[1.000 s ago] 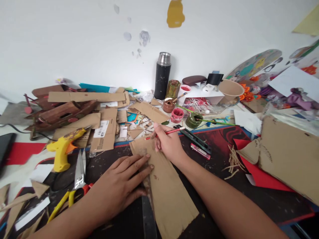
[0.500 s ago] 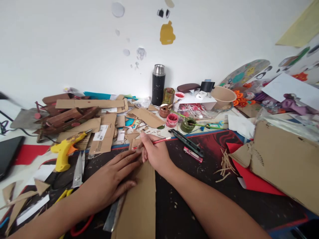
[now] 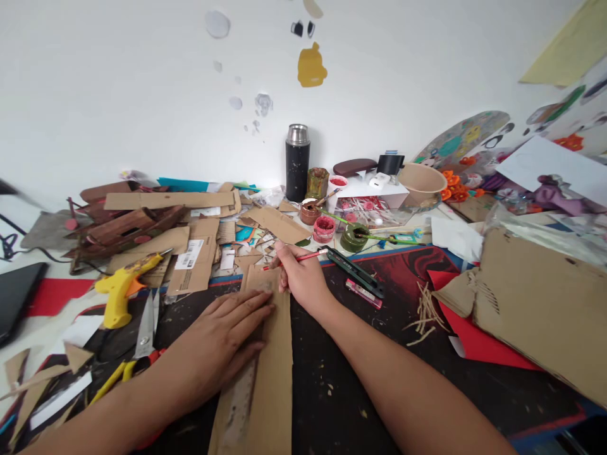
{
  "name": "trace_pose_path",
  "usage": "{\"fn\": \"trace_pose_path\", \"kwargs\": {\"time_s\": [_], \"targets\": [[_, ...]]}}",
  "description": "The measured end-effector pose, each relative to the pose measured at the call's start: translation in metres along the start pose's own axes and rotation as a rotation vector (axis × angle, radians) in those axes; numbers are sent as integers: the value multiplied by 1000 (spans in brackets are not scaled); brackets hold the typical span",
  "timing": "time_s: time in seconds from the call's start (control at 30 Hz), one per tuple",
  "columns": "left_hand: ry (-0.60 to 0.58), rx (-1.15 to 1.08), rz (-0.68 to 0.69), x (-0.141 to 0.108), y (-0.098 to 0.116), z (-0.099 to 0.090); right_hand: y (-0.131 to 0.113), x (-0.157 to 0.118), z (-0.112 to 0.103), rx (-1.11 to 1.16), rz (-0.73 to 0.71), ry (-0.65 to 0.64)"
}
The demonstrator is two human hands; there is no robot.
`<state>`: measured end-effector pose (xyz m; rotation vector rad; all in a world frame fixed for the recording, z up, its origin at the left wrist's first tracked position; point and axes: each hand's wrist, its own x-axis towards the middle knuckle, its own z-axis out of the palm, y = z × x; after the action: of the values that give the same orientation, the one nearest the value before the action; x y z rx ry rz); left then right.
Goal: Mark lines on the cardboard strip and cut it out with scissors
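Note:
A long cardboard strip (image 3: 275, 385) lies lengthwise in front of me on the dark mat. Along its left part rests a worn ruler (image 3: 238, 404), partly covered by my left hand (image 3: 232, 335), which lies flat on it with fingers stretched out. My right hand (image 3: 303, 278) is closed around a red pencil (image 3: 312, 255), its tip over the far end of the strip. A dark green box cutter (image 3: 355, 273) and a small pink case (image 3: 363, 294) lie just right of that hand. Scissors (image 3: 148, 325) with yellow and red handles sit left of my left forearm.
A yellow glue gun (image 3: 118, 291) lies at the left, below a brown cardboard model (image 3: 128, 227). Open paint pots (image 3: 324, 230) and a black thermos (image 3: 297, 167) stand at the back. A large cardboard piece (image 3: 545, 309) occupies the right side. Cardboard scraps (image 3: 279, 224) litter the far edge.
The ruler has shifted from the strip's left edge onto the cardboard under my left hand. My right hand, with the pencil, has moved slightly away from the left fingers.

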<state>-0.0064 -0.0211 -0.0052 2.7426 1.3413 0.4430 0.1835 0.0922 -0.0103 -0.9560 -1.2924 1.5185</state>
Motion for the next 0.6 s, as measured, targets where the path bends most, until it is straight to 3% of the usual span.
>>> {"fn": "trace_pose_path", "kwargs": {"time_s": [0.2,0.43,0.6], "targets": [[50,138,-103,7,2,9,0,2,-1,-14,5,-11],[103,93,-68,2,4,-4,-4,3,-2,28,34,-11],[127,124,-36,2,5,7,-6,2,-3,10,46,1]]}}
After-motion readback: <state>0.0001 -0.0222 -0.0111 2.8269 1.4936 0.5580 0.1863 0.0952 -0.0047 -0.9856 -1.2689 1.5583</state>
